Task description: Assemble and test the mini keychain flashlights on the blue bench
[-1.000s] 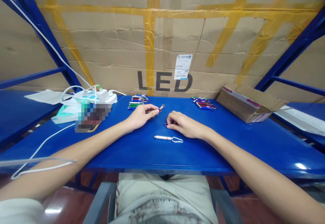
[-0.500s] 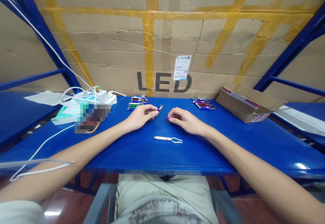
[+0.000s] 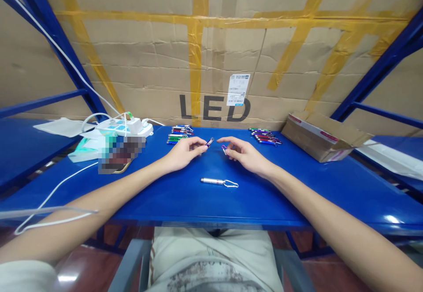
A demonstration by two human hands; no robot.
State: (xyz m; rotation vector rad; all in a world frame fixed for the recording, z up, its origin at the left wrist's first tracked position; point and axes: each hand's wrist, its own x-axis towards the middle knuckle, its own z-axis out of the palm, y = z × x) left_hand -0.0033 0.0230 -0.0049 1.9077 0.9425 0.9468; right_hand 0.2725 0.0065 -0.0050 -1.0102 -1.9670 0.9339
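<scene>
In my left hand [image 3: 187, 153] is a small dark purple-blue penlight [image 3: 209, 142], its silver end sticking out past the fingertips. My right hand [image 3: 246, 154] pinches a purple carabiner clip [image 3: 224, 149] between thumb and fingers, with the index finger stretched toward the left hand. The two hands are apart, a little above the blue table [image 3: 158, 195]. Nearer to me lies a silver penlight [image 3: 213, 181] with a silver carabiner [image 3: 231, 184] at its right end.
Behind my left hand is a row of penlights [image 3: 178, 134]; another group of penlights [image 3: 266, 136] lies at the back right. An open cardboard box [image 3: 317, 140] stands farther right. On the left are a power strip [image 3: 132, 126], white cables and a blurred phone-like object [image 3: 122, 156].
My right index finger has straightened out from its curled position, and the purple carabiner has turned more upright in the grip. The left hand keeps its hold on the dark penlight.
</scene>
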